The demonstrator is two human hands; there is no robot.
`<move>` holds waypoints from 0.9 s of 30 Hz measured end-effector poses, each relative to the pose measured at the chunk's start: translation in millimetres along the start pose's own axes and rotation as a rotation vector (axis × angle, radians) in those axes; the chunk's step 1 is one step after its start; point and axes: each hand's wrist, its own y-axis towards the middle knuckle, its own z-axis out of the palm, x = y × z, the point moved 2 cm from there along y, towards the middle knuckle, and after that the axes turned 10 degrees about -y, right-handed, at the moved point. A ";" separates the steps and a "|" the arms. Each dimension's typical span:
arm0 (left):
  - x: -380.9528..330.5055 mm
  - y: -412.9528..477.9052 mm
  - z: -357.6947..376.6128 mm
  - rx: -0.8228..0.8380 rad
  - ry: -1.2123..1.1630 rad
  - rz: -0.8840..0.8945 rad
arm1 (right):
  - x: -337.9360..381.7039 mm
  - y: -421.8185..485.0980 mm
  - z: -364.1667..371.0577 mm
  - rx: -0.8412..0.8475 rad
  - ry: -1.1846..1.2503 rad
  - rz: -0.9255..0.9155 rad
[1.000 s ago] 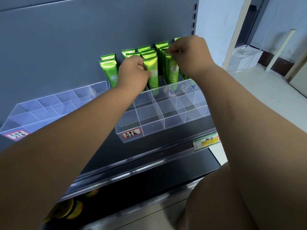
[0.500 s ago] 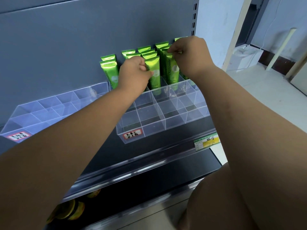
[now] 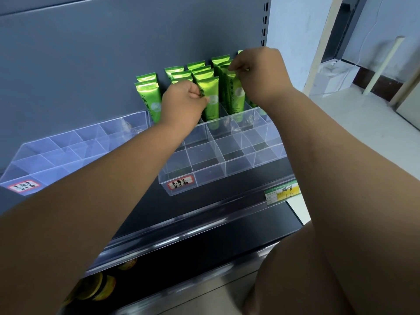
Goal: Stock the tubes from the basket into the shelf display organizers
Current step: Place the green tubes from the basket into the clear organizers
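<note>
head view: both hands pinch green tubes (image 3: 211, 96).

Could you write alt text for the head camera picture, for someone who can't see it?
Two bare hands reach to the back rows of a clear organizer on a dark shelf: the left hand and the right hand each pinch an upright green tube. Its front compartments are empty, as is a second organizer at left.

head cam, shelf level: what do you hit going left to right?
Empty clear organizer → left hand → green tube it pinches → right hand → yellow-green price tag on the shelf edge → white box on the floor.
</note>
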 end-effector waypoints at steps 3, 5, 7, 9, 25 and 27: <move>2.6 -2.9 0.6 0.009 0.006 -0.011 | 0.9 -0.7 -0.6 -0.004 0.007 -0.001; 5.4 -5.1 1.1 0.014 0.003 -0.016 | 0.4 -0.8 -1.0 -0.005 0.005 0.001; 8.1 -6.3 1.5 0.011 0.003 -0.016 | -0.8 -0.4 -1.0 -0.004 0.001 0.004; 8.7 -6.9 2.1 0.009 0.005 -0.014 | -1.6 0.2 -1.0 -0.003 -0.005 0.015; 8.1 -13.8 1.1 -0.011 0.022 0.003 | 3.2 0.0 -0.9 0.006 -0.021 0.028; 9.1 -15.1 0.7 -0.015 0.018 -0.010 | 2.9 -1.0 -1.4 0.008 -0.011 0.033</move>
